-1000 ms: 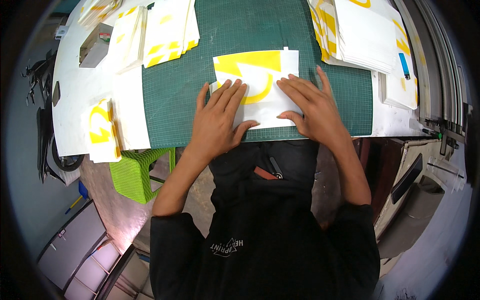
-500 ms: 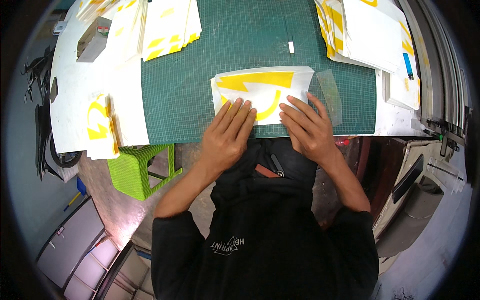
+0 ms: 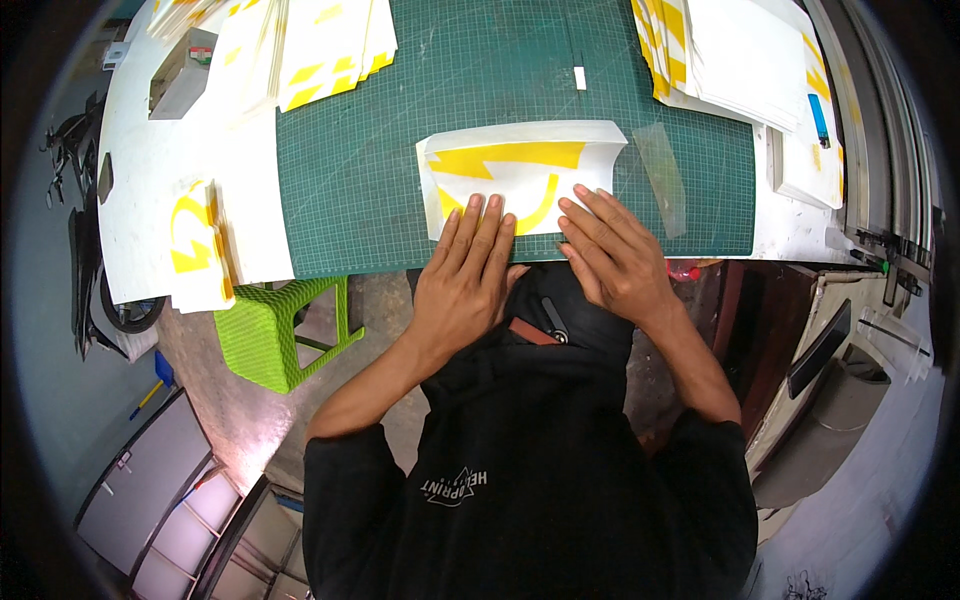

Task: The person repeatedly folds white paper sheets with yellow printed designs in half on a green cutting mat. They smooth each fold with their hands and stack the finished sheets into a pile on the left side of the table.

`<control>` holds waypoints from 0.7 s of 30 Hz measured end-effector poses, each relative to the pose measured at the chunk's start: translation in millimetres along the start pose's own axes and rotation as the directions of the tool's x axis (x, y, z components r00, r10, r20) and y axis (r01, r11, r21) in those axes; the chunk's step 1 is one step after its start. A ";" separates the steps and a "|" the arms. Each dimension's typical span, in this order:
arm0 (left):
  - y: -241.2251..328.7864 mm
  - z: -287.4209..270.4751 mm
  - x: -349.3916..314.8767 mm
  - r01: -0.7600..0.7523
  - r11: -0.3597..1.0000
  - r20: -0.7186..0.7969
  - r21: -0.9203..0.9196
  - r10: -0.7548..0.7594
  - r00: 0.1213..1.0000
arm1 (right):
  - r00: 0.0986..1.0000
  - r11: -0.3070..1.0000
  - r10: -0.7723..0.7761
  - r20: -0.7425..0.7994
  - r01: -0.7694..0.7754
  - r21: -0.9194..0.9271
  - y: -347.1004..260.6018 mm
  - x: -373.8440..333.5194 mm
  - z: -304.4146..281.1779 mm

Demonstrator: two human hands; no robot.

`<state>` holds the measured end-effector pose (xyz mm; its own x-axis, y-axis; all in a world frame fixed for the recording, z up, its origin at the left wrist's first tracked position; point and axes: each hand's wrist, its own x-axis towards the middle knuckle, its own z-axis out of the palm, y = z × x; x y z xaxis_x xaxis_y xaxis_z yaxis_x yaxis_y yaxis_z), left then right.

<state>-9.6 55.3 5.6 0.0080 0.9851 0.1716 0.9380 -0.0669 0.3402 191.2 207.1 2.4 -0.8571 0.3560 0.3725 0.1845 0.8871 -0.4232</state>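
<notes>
A white sheet with yellow printed shapes lies on the green cutting mat near the table's front edge. Its far edge and sides curl up slightly. My left hand rests flat with its fingers stretched over the sheet's lower left part. On the lower right part lie the outstretched fingers of my right hand. Neither hand grips anything. Beside the sheet, to the right, a clear plastic strip lies on the mat. The sheet's near edge is partly hidden under my fingers.
Stacks of yellow-and-white sheets stand at the far left and far right, the right one beside a blue lighter. A smaller stack overhangs the front left edge. A grey metal box sits left; a green stool stands below.
The sheet's far edge and left side now stand out more as turned-up borders. Both hands stay on the sheet with small finger shifts, and the whole view has moved slightly.
</notes>
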 end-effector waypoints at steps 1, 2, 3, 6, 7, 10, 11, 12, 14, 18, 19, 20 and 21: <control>-0.2 0.2 -0.2 -0.001 1.000 0.002 -0.001 0.001 1.000 | 1.000 1.000 -0.001 -0.002 0.001 0.000 -0.1 -0.2 0.2; -0.3 0.2 -0.2 0.001 1.000 0.003 -0.003 -0.001 1.000 | 1.000 1.000 -0.002 -0.002 0.002 -0.002 -0.2 0.1 0.0; -0.2 0.4 -0.4 0.003 1.000 0.005 -0.005 -0.003 1.000 | 1.000 1.000 -0.001 -0.002 0.001 -0.003 -0.5 0.3 -0.4; -1.2 2.5 -2.1 0.006 1.000 0.006 -0.017 -0.006 1.000 | 1.000 1.000 -0.005 -0.004 0.005 -0.007 -0.2 -0.3 0.1; -1.8 3.1 -2.6 0.007 1.000 0.005 -0.022 -0.007 1.000 | 1.000 1.000 -0.007 -0.005 0.007 -0.008 0.1 -0.4 0.4; -2.7 1.7 -1.9 0.006 0.999 0.003 -0.032 -0.006 1.000 | 1.000 1.000 -0.005 0.002 0.005 -0.003 -0.2 1.1 -1.6; -3.0 2.1 -2.0 0.004 1.000 0.003 -0.031 -0.004 1.000 | 1.000 1.000 -0.005 0.000 0.005 -0.004 -0.2 1.1 -1.4; -3.2 2.3 -1.9 0.002 1.000 0.003 -0.029 -0.002 1.000 | 1.000 1.000 -0.005 -0.002 0.005 -0.005 -0.3 1.2 -1.3; -3.4 2.6 -1.8 0.000 1.000 0.003 -0.027 0.000 1.000 | 1.000 1.000 -0.006 -0.004 0.006 -0.003 0.1 1.3 -1.2; -3.4 1.7 -1.4 0.000 1.000 0.005 -0.025 0.000 1.000 | 1.000 1.000 0.001 -0.001 -0.001 0.006 0.5 1.1 -1.2; -3.5 1.7 -1.2 0.000 1.000 0.005 -0.025 0.001 1.000 | 1.000 1.000 0.003 0.001 -0.003 0.006 0.7 1.1 -1.1; -3.6 2.0 -1.3 -0.001 1.000 0.005 -0.023 0.002 1.000 | 1.000 1.000 0.002 -0.001 -0.002 0.007 0.9 1.0 -0.9; -3.6 2.2 -1.4 -0.003 1.000 0.004 -0.022 0.003 1.000 | 1.000 1.000 0.001 -0.002 -0.001 0.008 1.1 0.7 -0.8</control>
<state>-12.2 54.4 2.1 0.0122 0.9856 0.1685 0.9300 -0.0731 0.3602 191.2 208.6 2.9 -0.8560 0.3573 0.3737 0.1814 0.8844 -0.4301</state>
